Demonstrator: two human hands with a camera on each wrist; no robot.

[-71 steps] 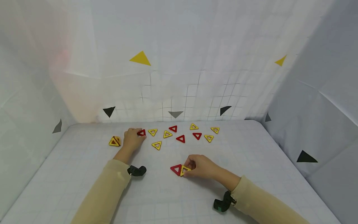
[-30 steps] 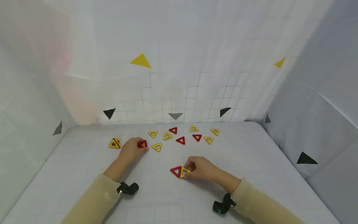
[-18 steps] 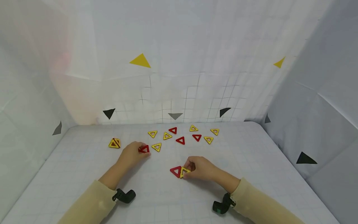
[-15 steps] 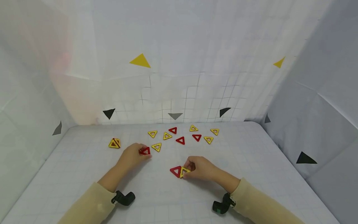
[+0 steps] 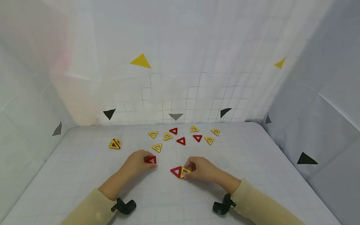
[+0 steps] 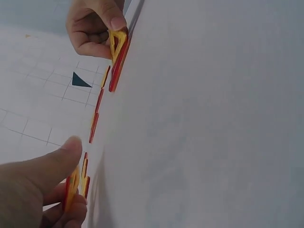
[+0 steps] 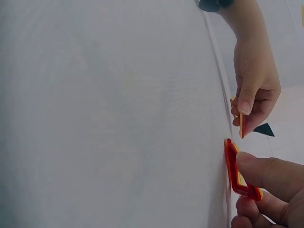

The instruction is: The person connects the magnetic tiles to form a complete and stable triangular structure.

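Observation:
My left hand [image 5: 136, 165] pinches a red triangular building tile [image 5: 154, 159], hollow in the middle. In the left wrist view this tile [image 6: 72, 187] shows yellow and red along its sides. To the right, my right hand [image 5: 204, 169] grips a yellow triangular tile [image 5: 182, 174] between thumb and fingers. A red triangular tile [image 5: 175, 169] lies directly against the left side of that yellow one. The right wrist view shows this red-and-yellow pair [image 7: 231, 164] at my right thumb. A gap separates the two hands, and the tile in my left hand is apart from the pair.
Several loose yellow and red triangular tiles, such as a red tile [image 5: 184, 142] and a yellow tile [image 5: 160, 149], lie farther back on the white table [image 5: 168, 203]. At the left sits a small yellow-and-red tile piece [image 5: 112, 146]. White sheets [image 5: 174, 37] enclose the back and sides.
My left hand has drawn the red tile from the back row toward me and to the right, nearer the pair. My right hand has stayed in place on the yellow tile.

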